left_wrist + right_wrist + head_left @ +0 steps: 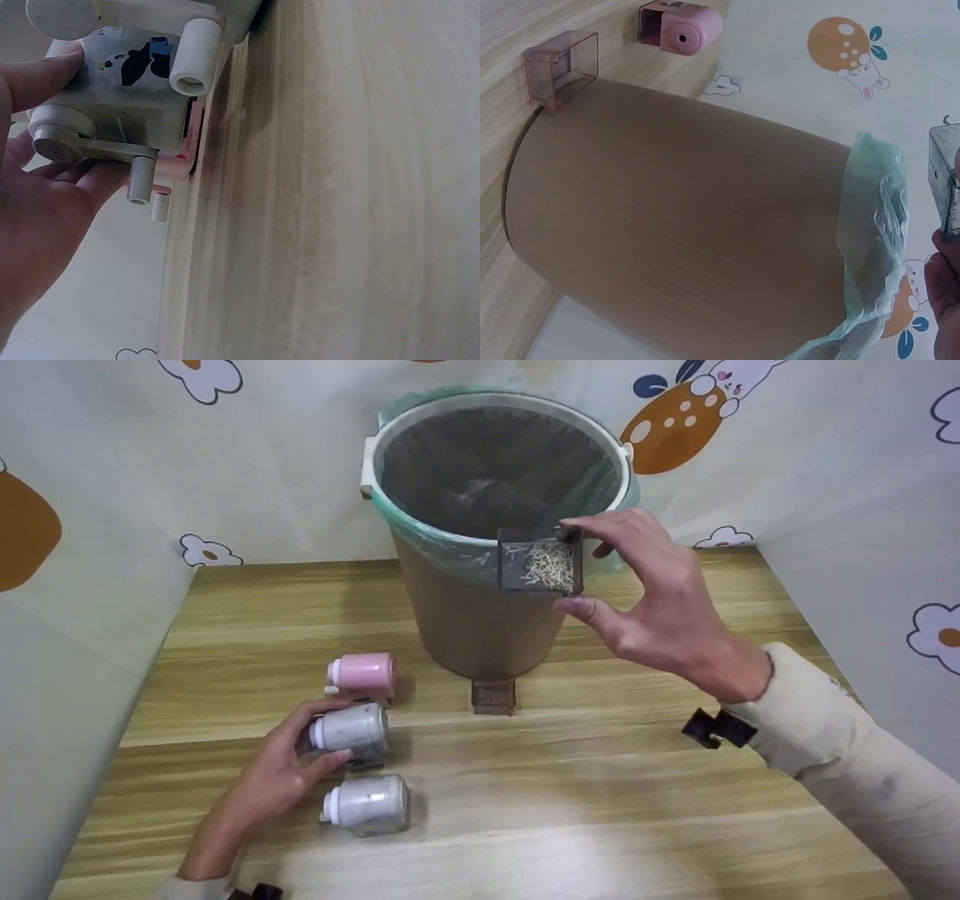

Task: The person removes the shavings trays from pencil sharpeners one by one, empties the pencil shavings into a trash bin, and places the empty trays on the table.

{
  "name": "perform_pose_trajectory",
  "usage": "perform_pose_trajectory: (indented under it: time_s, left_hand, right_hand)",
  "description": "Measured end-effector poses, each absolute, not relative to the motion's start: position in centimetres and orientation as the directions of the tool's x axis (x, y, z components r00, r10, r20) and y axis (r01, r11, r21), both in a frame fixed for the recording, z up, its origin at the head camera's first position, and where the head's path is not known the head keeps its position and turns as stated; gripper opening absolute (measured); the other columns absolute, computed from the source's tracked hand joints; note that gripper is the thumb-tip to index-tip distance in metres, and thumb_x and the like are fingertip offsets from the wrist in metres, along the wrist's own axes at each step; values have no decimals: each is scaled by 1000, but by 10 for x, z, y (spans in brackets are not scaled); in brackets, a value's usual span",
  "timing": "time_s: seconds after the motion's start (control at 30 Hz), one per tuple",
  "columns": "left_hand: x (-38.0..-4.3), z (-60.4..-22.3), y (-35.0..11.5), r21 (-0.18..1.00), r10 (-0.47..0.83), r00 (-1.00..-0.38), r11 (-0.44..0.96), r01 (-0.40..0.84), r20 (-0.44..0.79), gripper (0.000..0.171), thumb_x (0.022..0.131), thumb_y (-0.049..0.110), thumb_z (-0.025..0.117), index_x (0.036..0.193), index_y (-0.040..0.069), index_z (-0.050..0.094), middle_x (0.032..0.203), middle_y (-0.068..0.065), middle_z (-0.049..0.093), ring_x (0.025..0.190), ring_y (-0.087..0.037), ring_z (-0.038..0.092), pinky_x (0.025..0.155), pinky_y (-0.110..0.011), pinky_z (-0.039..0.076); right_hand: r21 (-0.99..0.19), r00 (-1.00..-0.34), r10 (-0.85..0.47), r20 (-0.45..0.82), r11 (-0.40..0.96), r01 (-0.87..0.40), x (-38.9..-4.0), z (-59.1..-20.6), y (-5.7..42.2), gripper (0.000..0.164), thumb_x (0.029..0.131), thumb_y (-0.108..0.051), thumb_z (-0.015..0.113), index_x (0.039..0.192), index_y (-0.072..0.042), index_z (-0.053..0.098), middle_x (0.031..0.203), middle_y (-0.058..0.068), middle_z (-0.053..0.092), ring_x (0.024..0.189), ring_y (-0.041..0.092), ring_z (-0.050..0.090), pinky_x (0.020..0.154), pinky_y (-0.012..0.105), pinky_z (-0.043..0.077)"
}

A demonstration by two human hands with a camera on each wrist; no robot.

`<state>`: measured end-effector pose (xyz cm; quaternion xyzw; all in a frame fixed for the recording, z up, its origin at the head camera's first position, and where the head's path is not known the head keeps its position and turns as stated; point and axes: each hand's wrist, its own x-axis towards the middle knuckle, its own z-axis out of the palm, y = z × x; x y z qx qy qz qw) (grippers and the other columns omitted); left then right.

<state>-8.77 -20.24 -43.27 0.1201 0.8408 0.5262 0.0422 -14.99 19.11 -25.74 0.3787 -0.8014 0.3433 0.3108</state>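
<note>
So, little tray [514, 578] of shavings [551, 568] held up near the lined bin's [480, 619] rim.
Right hand [664, 600] pinches it; left hand's [276, 776] fingers [326, 766] grip the middle sharpener [352, 731], pink sharpener [366, 672] and grey sharpener [371, 804] either side on the desk [637, 765].

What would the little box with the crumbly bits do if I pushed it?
The box looks like thin, clear plastic, so it is probably light and stiff. Its top seems open, so the crumbly bits would likely spill if the right hand tipped it.
</note>
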Motion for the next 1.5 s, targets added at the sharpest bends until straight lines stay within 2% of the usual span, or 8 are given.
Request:
perform_pose_trajectory:
  time_s: [0.13, 0.37, 0.73, 1.0, 1.33, 1.5]
  left_hand:
    - [-88, -435, -204, 896, 249, -967, 417, 153, 49, 58, 83, 2, 76, 136, 8, 53, 128, -14, 61, 109, -6, 62, 96, -14, 51]
    - [-88, -439, -204, 913, 247, -965, 368, 178, 88, 56, 83, -1, 76, 134, 3, 53, 124, -17, 62, 108, -3, 62, 95, -13, 52]
    - [-89, -443, -204, 898, 247, -965, 401, 181, 84, 56, 82, 0, 77, 133, 5, 54, 133, -15, 60, 113, -1, 59, 99, -11, 48]
    - [-91, -444, -206, 898, 260, -964, 407, 168, 63, 57, 84, 3, 76, 135, 7, 52, 136, -14, 59, 115, -2, 59, 101, -11, 47]
    - [-91, -446, -205, 907, 268, -956, 361, 217, 122, 56, 81, -4, 76, 132, 3, 54, 129, -15, 61, 111, -2, 60, 97, -10, 49]
    - [-91, -447, -205, 906, 274, -955, 369, 209, 109, 58, 80, -5, 76, 133, 3, 54, 129, -14, 60, 111, -2, 60, 97, -10, 49]
  right_hand:
    - [-308, -517, -390, 762, 485, -819, -154, -255, 193, 58, 75, -9, 87, 127, 0, 63, 115, 16, 70, 101, 27, 58, 85, 23, 46]
    - [-303, -513, -379, 770, 489, -818, -161, -249, 195, 56, 75, -9, 87, 125, 1, 64, 115, 15, 71, 97, 26, 59, 88, 25, 48]
    - [-321, -561, -370, 741, 538, -779, -171, -238, 201, 56, 77, -8, 86, 128, -1, 63, 116, 13, 70, 102, 23, 58, 89, 24, 48]
    - [-307, -570, -366, 736, 570, -762, -179, -235, 205, 55, 79, -9, 84, 128, -1, 63, 115, 14, 70, 102, 23, 57, 89, 21, 47]
    - [-282, -580, -392, 714, 597, -751, -190, -230, 210, 54, 82, -15, 83, 130, 0, 61, 120, 14, 69, 106, 25, 58, 92, 25, 50]
    - [-259, -582, -412, 701, 613, -746, -195, -228, 212, 54, 84, -16, 82, 130, 1, 60, 119, 16, 69, 104, 27, 57, 88, 24, 48]
